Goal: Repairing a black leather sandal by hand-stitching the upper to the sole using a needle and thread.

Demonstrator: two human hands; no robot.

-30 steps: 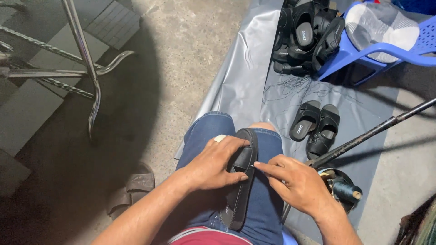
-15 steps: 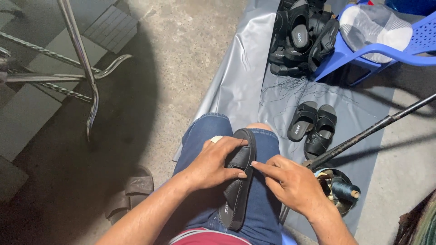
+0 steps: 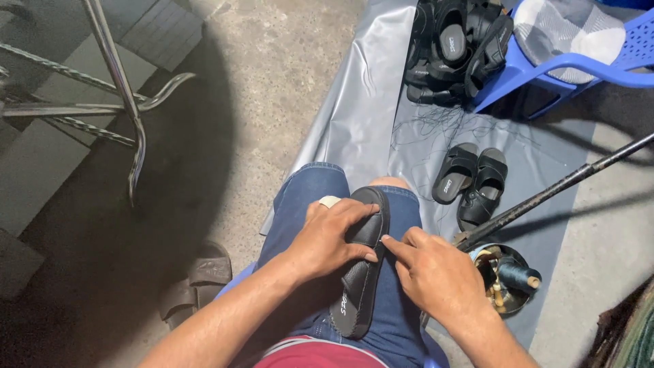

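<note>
I see a black slide sandal point(image 3: 361, 272) lying lengthwise on my lap, on the denim shorts point(image 3: 306, 197), toe end pointing away. Left hand point(image 3: 330, 235) wraps over its strap, fingers point(image 3: 354, 211) curled and gripping it. Right hand point(image 3: 432, 272) sits just beside the sandal's right edge, index fingertip touching the strap rim; the other fingers are loosely bent, grasping nothing. A finished black sandal pair point(image 3: 473, 180) lies on the grey floor sheet point(image 3: 361, 109) ahead. A heap of black sandals point(image 3: 456, 48) sits by the blue plastic chair point(image 3: 545, 68). A metal bowl point(image 3: 504, 276) with a thread spool is near my right wrist.
</note>
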